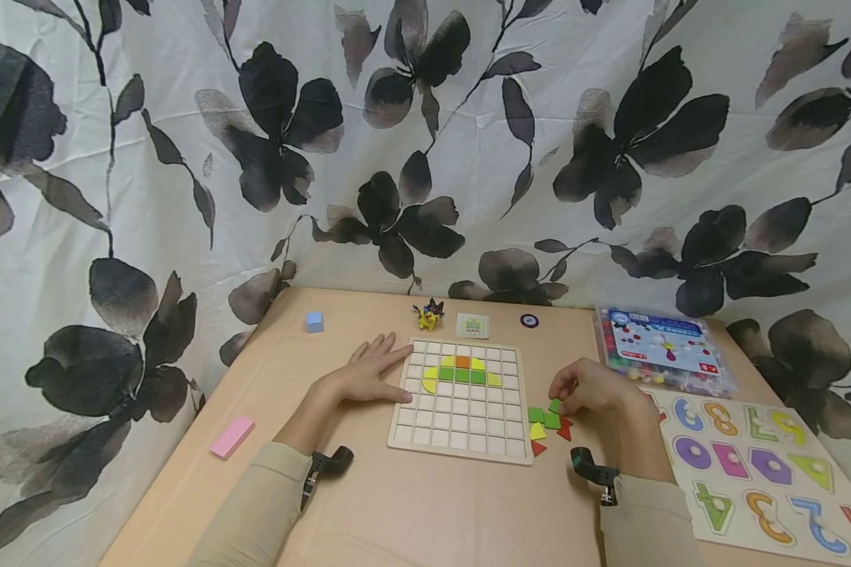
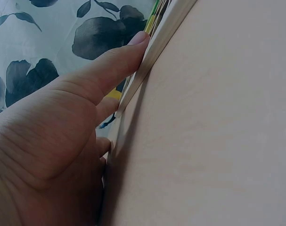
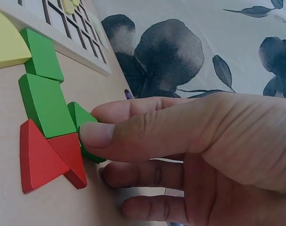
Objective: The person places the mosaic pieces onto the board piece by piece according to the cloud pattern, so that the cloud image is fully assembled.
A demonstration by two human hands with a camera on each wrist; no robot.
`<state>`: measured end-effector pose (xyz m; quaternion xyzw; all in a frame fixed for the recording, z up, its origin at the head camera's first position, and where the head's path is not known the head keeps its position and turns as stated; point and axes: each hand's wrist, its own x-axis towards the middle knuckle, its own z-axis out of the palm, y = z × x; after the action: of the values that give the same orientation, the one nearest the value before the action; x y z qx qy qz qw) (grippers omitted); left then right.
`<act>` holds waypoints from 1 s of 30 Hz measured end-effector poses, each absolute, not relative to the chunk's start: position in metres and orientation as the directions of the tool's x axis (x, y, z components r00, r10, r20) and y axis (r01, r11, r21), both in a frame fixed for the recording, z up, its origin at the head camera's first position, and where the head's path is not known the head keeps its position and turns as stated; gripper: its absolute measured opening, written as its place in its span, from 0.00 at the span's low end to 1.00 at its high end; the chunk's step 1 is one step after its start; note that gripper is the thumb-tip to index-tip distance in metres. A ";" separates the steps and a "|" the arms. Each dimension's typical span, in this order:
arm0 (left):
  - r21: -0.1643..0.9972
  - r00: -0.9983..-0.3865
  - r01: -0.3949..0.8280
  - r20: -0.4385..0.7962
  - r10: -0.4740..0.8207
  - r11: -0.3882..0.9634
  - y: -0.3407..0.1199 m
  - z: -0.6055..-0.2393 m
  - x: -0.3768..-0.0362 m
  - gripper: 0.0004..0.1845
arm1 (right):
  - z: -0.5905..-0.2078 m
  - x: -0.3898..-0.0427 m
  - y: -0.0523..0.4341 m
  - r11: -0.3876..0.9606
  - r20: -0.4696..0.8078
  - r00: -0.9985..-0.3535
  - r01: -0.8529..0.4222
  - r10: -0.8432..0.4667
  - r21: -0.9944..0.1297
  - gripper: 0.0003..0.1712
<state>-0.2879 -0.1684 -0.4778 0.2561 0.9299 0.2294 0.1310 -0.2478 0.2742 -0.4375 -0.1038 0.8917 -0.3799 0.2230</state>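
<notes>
Floral curtain backing the desk (image 1: 397, 504). Left hand (image 1: 369, 376) is lying flat, fingers straight, against the grid board's (image 1: 461, 421) left edge. Right hand (image 1: 590, 390) is pinching a green block (image 3: 81, 123) just right of the board, among loose pieces.
</notes>
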 end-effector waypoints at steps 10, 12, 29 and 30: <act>0.493 -0.838 0.415 -0.121 0.533 0.765 -0.169 -0.479 -0.288 0.56 | -0.438 -0.248 0.275 0.667 -0.319 -0.866 -0.023 -0.386 -0.745 0.11; 0.495 -0.838 0.414 -0.120 0.532 0.764 -0.169 -0.479 -0.288 0.56 | -0.439 -0.249 0.276 0.661 -0.310 -0.863 -0.035 -0.398 -0.750 0.10; 0.500 -0.837 0.417 -0.115 0.535 0.759 -0.170 -0.480 -0.289 0.56 | -0.434 -0.251 0.273 0.663 -0.103 -0.924 -0.183 -0.368 -0.726 0.13; 0.499 -0.837 0.416 -0.116 0.535 0.760 -0.169 -0.481 -0.289 0.56 | -0.434 -0.251 0.270 0.663 -0.092 -0.925 -0.192 -0.368 -0.723 0.14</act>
<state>-0.2890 -0.1694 -0.4807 0.2559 0.9295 0.2337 0.1265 -0.2513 0.2703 -0.4337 -0.1548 0.9046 -0.3800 0.1156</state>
